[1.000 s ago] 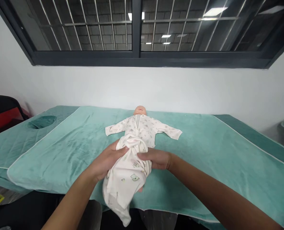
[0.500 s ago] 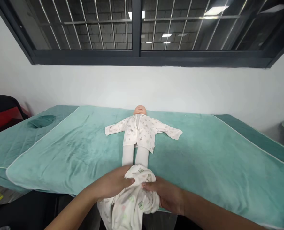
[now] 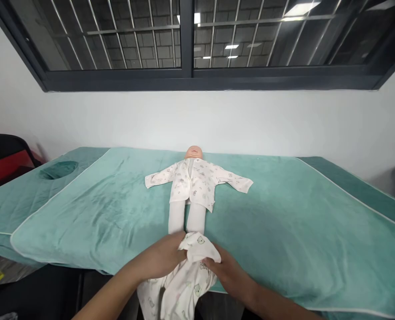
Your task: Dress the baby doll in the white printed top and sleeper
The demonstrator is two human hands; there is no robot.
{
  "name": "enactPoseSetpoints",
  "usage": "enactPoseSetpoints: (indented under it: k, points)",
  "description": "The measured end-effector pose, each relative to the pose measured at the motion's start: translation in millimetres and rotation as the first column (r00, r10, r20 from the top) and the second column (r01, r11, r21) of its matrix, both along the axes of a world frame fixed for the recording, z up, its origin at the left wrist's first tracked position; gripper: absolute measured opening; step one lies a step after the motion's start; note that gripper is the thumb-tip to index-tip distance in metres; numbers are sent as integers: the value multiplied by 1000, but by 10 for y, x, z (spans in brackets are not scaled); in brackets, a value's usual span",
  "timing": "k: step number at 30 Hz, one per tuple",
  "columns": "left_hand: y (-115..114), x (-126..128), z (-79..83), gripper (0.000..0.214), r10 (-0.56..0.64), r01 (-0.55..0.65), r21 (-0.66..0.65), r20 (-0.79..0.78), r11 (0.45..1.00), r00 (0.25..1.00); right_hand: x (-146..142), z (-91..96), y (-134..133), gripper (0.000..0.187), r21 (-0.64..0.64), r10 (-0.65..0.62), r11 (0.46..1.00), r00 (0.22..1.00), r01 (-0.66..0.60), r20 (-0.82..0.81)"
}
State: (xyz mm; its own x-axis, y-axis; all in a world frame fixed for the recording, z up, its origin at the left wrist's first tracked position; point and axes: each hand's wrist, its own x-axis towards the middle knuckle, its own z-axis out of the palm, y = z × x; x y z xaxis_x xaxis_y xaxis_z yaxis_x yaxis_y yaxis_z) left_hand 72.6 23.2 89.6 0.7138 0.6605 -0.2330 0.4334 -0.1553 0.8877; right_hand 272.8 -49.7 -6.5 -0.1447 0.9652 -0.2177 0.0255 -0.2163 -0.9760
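A baby doll [image 3: 193,152] lies on its back on the green-covered bed. Its white printed jacket [image 3: 202,184] has the sleeves spread out to both sides, and its legs [image 3: 196,218] are in plain white. A white baby garment [image 3: 179,291] with green bear prints is bunched at the doll's feet and hangs over the near edge; the feet are hidden. My left hand [image 3: 164,258] is closed on the garment's left side, its fingertips partly covered by cloth. On the other side, my right hand [image 3: 229,271] pinches a folded edge of the same garment.
The green bed cover [image 3: 273,240] spreads out on both sides of the doll. A round hole [image 3: 59,170] is in the bed at left. Behind stand a white wall and a barred window [image 3: 190,80]. A red and black chair [image 3: 7,162] is at far left.
The top of the garment has been folded over between my hands, and a pale flap now shows. My right hand's thumb has shifted to the right along the cloth edge. The doll lies as before.
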Motion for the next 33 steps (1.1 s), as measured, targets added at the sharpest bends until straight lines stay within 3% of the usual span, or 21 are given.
enactPoseSetpoints:
  k: [2, 5, 9, 13, 16, 20, 22, 24, 26, 28, 30, 33]
  points:
    - [-8, 42, -13, 29, 44, -41, -97, 30, 994, 999, 7, -27, 6, 35, 40, -45, 998, 999, 44, 26]
    - [-16, 54, 51, 27, 119, -104, -234, 52, 967, 992, 44, 74, 27, 26, 183, -69, 981, 997, 59, 46]
    - [112, 74, 131, 27, 111, -94, -232, 62, 968, 992, 179, 212, 187, 17, 349, -173, 930, 975, 115, 140]
    - [456, 258, 26, 21, 207, -205, -33, 88, 978, 974, 287, 212, 484, 13, 355, -308, 902, 943, 246, 128]
    - [715, 459, -97, 21, 297, -321, 195, 143, 927, 944, 337, 194, 739, 17, 361, -342, 888, 934, 284, 106]
    - [842, 554, -107, 20, 342, -374, 278, 158, 885, 926, 447, 193, 986, 18, 381, -354, 876, 931, 296, 92]
    - [835, 460, -34, 19, 270, -290, 208, 119, 934, 955, 510, 201, 1018, 17, 387, -329, 883, 938, 265, 107]
    - [837, 286, 53, 27, 130, -131, 1, 96, 991, 987, 561, 212, 997, 17, 390, -271, 900, 952, 196, 146]
    - [873, 82, 109, 35, 82, -43, -219, 175, 975, 981, 596, 221, 963, 16, 395, -202, 911, 962, 116, 183]
    - [927, -99, 105, 35, 211, -109, -329, 294, 938, 932, 624, 234, 949, 16, 389, -135, 920, 968, 44, 211]
    - [959, -218, 45, 32, 381, -234, -373, 393, 898, 837, 655, 276, 961, 13, 352, -48, 935, 967, -45, 250]
    - [918, -263, -81, 30, 457, -266, -427, 446, 864, 770, 708, 472, 986, 14, 261, 118, 941, 929, -218, 349]
